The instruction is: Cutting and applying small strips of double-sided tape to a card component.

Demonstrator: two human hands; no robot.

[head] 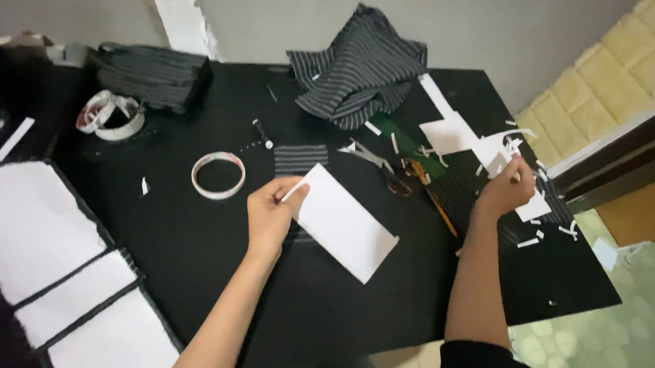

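two bare hands over the black table (199, 246): left hand (269, 215) at frame centre pinches the upper corner of a white paper sheet (343, 223), right hand (505, 192) at centre right closed among white paper scraps (497, 153), grip contents unclear, scissors (403, 175) between them.

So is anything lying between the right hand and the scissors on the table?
Nothing visible blocks it. The right hand rests among white paper scraps at the right edge; the scissors lie to its left, with only bare black table and a pencil between.
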